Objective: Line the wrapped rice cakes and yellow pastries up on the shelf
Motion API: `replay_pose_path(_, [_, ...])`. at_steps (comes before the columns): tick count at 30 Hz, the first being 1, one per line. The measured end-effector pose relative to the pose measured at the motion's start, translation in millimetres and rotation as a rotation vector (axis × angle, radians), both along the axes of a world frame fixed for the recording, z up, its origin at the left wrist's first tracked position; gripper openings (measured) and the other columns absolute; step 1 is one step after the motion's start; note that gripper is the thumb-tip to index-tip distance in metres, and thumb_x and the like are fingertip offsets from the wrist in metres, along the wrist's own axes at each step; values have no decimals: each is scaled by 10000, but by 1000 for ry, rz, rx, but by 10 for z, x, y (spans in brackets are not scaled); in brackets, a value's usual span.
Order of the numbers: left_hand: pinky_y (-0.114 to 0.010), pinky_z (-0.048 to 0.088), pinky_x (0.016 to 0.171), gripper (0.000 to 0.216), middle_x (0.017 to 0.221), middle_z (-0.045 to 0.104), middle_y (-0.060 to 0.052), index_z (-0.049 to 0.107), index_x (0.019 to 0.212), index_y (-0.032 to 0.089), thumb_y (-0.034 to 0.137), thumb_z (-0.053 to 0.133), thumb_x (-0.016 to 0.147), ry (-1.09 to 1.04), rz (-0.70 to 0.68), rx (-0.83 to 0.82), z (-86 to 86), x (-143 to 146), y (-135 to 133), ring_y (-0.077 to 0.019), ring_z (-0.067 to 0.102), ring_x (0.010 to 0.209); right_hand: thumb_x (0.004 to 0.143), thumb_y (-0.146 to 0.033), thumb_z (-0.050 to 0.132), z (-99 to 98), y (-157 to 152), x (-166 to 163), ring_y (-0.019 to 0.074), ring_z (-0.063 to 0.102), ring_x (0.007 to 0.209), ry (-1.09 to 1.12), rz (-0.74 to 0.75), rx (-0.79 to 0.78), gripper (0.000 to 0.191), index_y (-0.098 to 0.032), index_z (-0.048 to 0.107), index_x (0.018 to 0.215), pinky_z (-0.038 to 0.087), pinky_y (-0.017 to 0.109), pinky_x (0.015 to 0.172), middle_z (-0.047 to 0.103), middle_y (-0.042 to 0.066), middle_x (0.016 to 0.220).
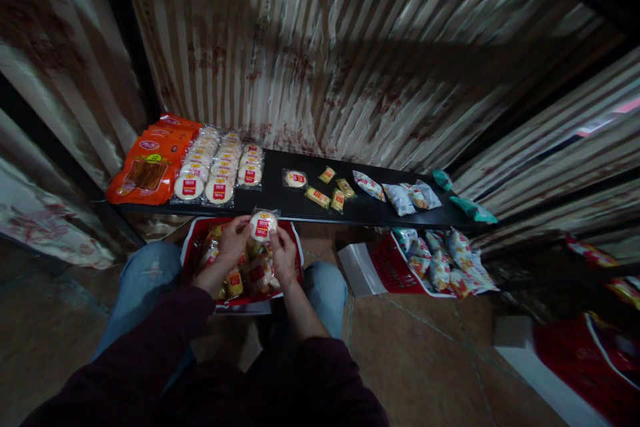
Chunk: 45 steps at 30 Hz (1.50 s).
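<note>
Both my hands hold one round white rice cracker packet [263, 225] with a red label. My left hand [231, 240] grips its left side and my right hand [283, 255] its right edge. They hover over a red bag [195, 235] full of mixed snack packets, standing on the floor between my knees. Just beyond is a low black shelf [270, 195]. On it lie rows of the same round crackers [216, 163], a single cracker [295, 179] and a few small yellow packets [330, 192].
Orange snack bags [150, 163] are stacked at the shelf's left end; white and teal packets [411, 195] lie at its right. Another red bag [395, 267] of packets lies on the tiled floor to the right. Striped curtains hang behind the shelf.
</note>
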State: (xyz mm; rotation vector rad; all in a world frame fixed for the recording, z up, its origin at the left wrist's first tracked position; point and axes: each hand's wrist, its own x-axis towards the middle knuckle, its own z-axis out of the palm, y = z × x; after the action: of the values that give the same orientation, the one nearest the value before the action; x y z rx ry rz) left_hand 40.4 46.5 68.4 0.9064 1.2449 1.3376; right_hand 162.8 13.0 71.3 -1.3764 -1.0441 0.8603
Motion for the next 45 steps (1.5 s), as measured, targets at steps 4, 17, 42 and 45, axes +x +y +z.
replay_pose_path(4, [-284, 466, 707, 246, 758, 641, -15, 648, 899, 197, 248, 653, 658, 53, 43, -2, 69, -15, 69, -155, 588, 694, 805, -447, 530, 31, 83, -14, 182, 618, 773, -29, 7, 4, 343, -188, 675, 978, 495, 291, 725, 701, 34, 861])
replay_pose_path(17, [-314, 441, 823, 185, 804, 651, -23, 650, 819, 213, 136, 560, 677, 270, 118, 41, 274, -58, 115, -182, 584, 778, 790, -453, 547, 14, 320, -24, 178, 615, 754, -77, 8, 34, 351, -176, 662, 974, 495, 287, 703, 699, 35, 852])
replay_pose_path(42, [-388, 303, 1088, 339, 1171, 608, -101, 662, 930, 181, 46, 544, 643, 357, 105, 212, 444, 4, 350, -267, 498, 1181, 773, -288, 573, 37, 866, -27, 182, 656, 735, -181, 15, 54, 300, -205, 570, 1061, 521, 320, 719, 701, 19, 810])
replay_pose_path(45, [-392, 319, 1086, 343, 1189, 600, -103, 671, 925, 176, 45, 548, 633, 334, 128, 249, 415, 21, 389, -272, 506, 1178, 777, -276, 566, 124, 900, -29, 177, 655, 741, -282, -4, 25, 290, -220, 577, 1061, 510, 319, 743, 706, 12, 830])
